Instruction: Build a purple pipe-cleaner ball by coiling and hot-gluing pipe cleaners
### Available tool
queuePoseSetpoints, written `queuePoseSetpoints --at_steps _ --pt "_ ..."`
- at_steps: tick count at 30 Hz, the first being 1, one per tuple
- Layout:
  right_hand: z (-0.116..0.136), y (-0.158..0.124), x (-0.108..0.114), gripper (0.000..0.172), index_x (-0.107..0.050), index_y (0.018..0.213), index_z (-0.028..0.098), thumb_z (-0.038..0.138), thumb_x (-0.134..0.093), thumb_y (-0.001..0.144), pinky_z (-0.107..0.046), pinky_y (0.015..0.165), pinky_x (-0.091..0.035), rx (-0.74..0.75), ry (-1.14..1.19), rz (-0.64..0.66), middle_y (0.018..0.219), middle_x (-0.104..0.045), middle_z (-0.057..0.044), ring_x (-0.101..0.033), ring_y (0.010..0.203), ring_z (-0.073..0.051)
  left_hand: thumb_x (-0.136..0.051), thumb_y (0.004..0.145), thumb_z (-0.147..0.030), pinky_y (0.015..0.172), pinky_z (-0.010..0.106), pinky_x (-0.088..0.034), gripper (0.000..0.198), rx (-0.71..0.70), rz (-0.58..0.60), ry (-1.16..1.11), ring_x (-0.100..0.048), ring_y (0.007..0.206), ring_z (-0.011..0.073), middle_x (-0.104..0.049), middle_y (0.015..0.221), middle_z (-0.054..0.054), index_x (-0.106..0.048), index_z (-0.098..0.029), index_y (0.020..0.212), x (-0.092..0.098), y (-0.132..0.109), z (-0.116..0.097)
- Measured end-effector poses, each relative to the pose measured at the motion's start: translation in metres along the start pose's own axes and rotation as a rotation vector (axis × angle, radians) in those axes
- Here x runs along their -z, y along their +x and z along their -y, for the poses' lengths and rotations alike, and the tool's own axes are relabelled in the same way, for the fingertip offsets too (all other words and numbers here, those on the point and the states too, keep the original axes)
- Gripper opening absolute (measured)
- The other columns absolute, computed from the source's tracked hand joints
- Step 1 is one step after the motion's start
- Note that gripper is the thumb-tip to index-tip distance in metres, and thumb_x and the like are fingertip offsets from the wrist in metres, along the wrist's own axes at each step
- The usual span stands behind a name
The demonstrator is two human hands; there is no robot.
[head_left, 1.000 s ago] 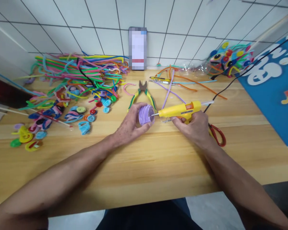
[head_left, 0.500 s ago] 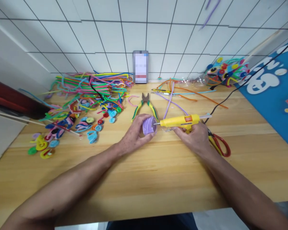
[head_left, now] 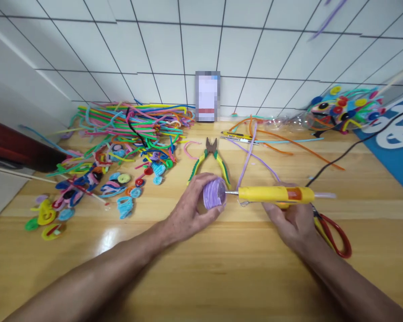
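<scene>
A short round piece wrapped in purple pipe cleaner (head_left: 214, 194) is gripped between the thumb and fingers of my left hand (head_left: 193, 208). My right hand (head_left: 293, 219) is closed around a yellow hot glue gun (head_left: 265, 195), with a glue stick (head_left: 325, 195) poking out of its back. The gun's metal nozzle points left and reaches the right-hand end of the purple piece; whether it touches cannot be told. Just behind my left hand lie pliers (head_left: 211, 156) with green and yellow handles. Red-handled scissors (head_left: 336, 235) lie beside my right hand, partly covered by it.
Bundled coloured pipe cleaners (head_left: 130, 123) and small coiled shapes (head_left: 124, 208) cover the table's left side. A phone (head_left: 207, 96) leans on the tiled wall. Loose purple and orange stems (head_left: 246, 161) lie behind the gun. A decorated clear bottle (head_left: 345, 109) and black cord (head_left: 339, 156) are right.
The view has shifted and come closer. Both hands sit lower in the picture, and the glue gun is now more level, its nozzle still at the purple piece.
</scene>
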State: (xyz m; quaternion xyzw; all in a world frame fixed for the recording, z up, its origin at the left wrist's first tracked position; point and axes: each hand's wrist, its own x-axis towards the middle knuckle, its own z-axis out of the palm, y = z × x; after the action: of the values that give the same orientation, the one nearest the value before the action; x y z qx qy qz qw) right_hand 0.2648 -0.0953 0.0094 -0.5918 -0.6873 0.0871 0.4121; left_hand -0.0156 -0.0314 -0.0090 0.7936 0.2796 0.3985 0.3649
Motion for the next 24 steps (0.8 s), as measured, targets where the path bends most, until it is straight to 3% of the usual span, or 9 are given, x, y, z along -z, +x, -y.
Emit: queuePoseSetpoints --at_steps 4,8,16,21,24 --pt "-0.002 -0.003 0.003 0.008 -0.068 0.108 0.027 0.030 -0.068 0.100 -0.038 0.072 -0.063 0.146 0.008 -0.039 0.093 -0.077 -0.005 -0.076 0.081 -0.025 -0.075 0.100 -0.027 0.125 0.049 -0.051 0.065 0.044 0.004 -0.006 -0.059 0.145 0.0292 -0.060 0.152 0.012 -0.045 -0.030 0.157 0.001 0.000 -0.002" --pt "-0.004 -0.002 0.000 0.013 -0.069 0.114 0.027 0.032 -0.069 0.103 -0.041 0.080 -0.065 0.219 -0.058 -0.071 0.100 -0.079 -0.006 -0.078 0.090 -0.026 -0.075 0.100 -0.027 0.126 0.051 -0.051 0.067 0.058 0.014 0.000 -0.059 0.145 0.0301 -0.059 0.153 0.013 -0.043 -0.030 0.158 0.002 -0.001 -0.003" --pt "-0.006 -0.008 -0.004 0.034 -0.075 0.111 0.025 0.054 -0.059 0.106 -0.047 0.080 -0.066 0.074 -0.204 -0.077 0.100 -0.083 -0.012 -0.081 0.091 -0.032 -0.075 0.101 -0.031 0.126 0.055 -0.052 0.066 0.034 0.001 0.021 -0.059 0.146 0.0321 -0.059 0.153 0.014 -0.044 -0.031 0.159 -0.001 -0.001 0.001" --pt "-0.009 -0.011 -0.008 0.045 -0.077 0.093 0.024 0.070 -0.073 0.092 -0.044 0.066 -0.063 -0.039 -0.291 -0.083 0.079 -0.082 -0.010 -0.079 0.073 -0.033 -0.076 0.100 -0.030 0.125 0.055 -0.053 0.068 0.011 0.017 0.042 -0.059 0.145 0.0324 -0.059 0.152 0.014 -0.042 -0.030 0.159 -0.001 0.000 0.002" --pt "-0.010 -0.010 -0.010 0.044 -0.078 0.086 0.024 0.068 -0.080 0.086 -0.040 0.062 -0.061 -0.085 -0.302 -0.061 0.074 -0.082 -0.008 -0.079 0.067 -0.031 -0.078 0.098 -0.031 0.125 0.055 -0.053 0.070 0.015 0.033 0.042 -0.060 0.144 0.0327 -0.059 0.152 0.014 -0.042 -0.030 0.159 0.000 0.001 0.001"
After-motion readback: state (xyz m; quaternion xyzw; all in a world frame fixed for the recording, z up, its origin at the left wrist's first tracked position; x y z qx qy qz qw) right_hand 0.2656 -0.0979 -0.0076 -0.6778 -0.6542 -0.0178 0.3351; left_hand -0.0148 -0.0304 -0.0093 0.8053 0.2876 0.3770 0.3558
